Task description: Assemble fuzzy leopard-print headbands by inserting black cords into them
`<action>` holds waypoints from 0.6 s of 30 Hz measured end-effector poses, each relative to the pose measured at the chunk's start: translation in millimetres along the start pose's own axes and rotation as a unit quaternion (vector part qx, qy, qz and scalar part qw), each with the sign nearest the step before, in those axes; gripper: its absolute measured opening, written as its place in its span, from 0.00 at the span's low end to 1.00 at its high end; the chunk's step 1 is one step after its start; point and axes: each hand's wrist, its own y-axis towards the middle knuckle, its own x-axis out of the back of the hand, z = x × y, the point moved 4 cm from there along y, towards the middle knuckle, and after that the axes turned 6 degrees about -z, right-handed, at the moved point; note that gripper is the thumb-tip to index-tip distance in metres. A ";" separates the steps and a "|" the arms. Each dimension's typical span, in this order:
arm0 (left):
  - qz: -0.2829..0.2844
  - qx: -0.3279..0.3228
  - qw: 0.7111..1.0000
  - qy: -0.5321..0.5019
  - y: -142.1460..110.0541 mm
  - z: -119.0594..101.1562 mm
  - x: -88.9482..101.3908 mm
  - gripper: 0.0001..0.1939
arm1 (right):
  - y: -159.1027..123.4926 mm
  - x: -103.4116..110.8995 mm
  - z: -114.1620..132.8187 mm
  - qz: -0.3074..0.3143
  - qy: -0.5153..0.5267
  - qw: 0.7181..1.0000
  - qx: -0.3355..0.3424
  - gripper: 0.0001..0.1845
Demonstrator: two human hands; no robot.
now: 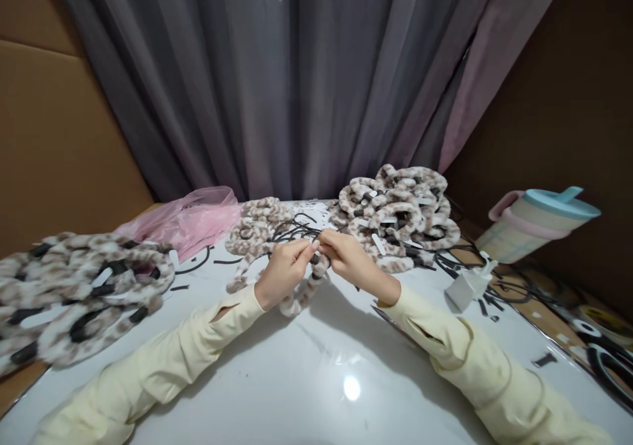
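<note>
My left hand (283, 270) and my right hand (352, 260) meet above the middle of the white table (326, 366), fingers pinched together. Between them they hold a fuzzy leopard-print headband (302, 295) that curves down under my left wrist. Both arms wear cream sleeves. Just behind my fingers lie thin black bare headbands (293, 229) and a small heap of fuzzy covers (254, 229).
A big pile of fuzzy headbands (398, 214) sits at the back right, another pile (74, 293) at the left edge. A pink plastic bag (190, 217) lies back left. A small white box (462, 290), black bands and a lidded jug (537, 224) stand right. Grey curtain behind.
</note>
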 end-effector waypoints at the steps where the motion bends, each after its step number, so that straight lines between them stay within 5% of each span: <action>1: 0.002 -0.001 1.000 -0.003 -0.5 -1.6 0.5 0.19 | -0.2 1.5 0.0 0.003 0.003 1.000 0.002 0.11; 10: 0.063 0.029 0.997 -0.035 4.7 -6.0 5.2 0.18 | 0.5 7.3 -7.2 0.033 0.002 0.999 0.034 0.09; 13: 0.069 0.100 0.990 -0.076 7.4 6.7 1.8 0.18 | 2.1 4.3 -12.3 0.028 -0.002 0.999 0.030 0.08; 18: 0.015 0.248 0.944 -0.218 9.8 32.1 -4.7 0.21 | -0.1 12.4 -2.1 -0.069 -0.087 0.993 -0.029 0.08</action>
